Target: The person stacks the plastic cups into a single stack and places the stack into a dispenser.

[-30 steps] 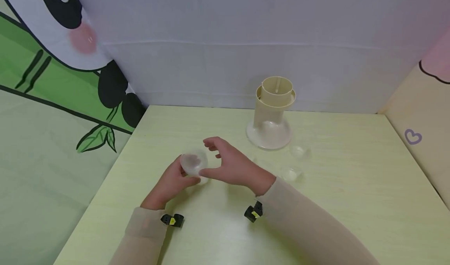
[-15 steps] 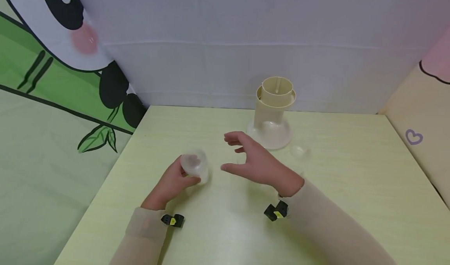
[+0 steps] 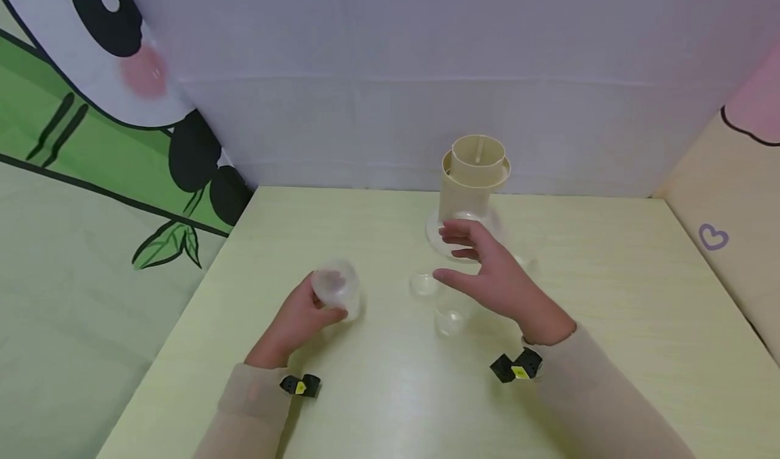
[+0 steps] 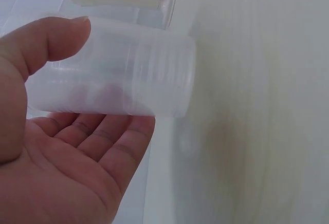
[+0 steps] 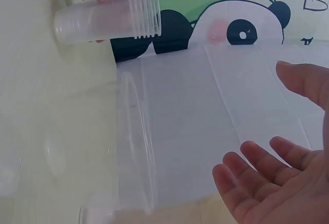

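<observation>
My left hand (image 3: 301, 320) grips a stack of nested clear plastic cups (image 3: 336, 286) just above the table, thumb on one side and fingers on the other. In the right wrist view several rims of the stack (image 4: 113, 70) show one behind another. To the right, my right hand (image 3: 493, 276) hangs over the table with fingers parted and nothing between them. Left of and below it stand two single clear cups, a farther cup (image 3: 422, 283) and a nearer cup (image 3: 451, 320). The right wrist view shows a large, clear cup rim (image 5: 139, 142) beside the open palm.
A cream double-cylinder holder (image 3: 469, 188) on a round clear base (image 3: 434, 232) stands at the table's back, partly behind my right hand. Another clear cup's edge (image 3: 532, 267) peeks out right of that hand. A pale cloth wall (image 3: 341, 134) rises behind the table (image 3: 378, 391).
My right hand has moved right, away from the stack, and now overlaps the holder's base. Two cups that its hand and forearm covered are in sight. The left hand stays with the stack.
</observation>
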`<state>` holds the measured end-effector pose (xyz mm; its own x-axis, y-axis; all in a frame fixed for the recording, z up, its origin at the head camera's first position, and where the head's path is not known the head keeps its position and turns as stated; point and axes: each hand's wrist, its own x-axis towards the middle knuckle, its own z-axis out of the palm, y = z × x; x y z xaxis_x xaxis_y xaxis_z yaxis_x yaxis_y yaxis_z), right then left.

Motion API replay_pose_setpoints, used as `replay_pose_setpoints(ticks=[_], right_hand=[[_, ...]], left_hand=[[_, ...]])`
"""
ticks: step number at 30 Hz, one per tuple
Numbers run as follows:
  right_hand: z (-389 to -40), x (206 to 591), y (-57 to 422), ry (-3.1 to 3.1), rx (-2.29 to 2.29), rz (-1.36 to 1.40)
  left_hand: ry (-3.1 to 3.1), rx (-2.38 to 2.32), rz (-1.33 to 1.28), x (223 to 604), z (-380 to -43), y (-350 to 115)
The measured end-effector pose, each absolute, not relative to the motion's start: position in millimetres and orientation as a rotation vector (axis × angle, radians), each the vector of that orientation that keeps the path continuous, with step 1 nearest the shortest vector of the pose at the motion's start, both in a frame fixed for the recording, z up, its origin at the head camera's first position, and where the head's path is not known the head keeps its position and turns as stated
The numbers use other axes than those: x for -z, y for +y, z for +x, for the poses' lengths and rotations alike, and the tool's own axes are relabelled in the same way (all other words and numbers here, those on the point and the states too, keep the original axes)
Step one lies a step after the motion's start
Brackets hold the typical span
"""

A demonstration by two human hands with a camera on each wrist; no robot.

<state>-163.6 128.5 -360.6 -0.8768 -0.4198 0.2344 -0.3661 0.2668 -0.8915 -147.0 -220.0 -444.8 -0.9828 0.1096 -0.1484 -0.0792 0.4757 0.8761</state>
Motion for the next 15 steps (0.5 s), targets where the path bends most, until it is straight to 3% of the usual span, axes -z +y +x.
replay_pose_setpoints(ticks=[15], right_hand=[[-151, 373, 180, 2.625, 1.852, -0.632]], left_hand=[[2.56, -1.505, 0.029, 441, -146, -216]])
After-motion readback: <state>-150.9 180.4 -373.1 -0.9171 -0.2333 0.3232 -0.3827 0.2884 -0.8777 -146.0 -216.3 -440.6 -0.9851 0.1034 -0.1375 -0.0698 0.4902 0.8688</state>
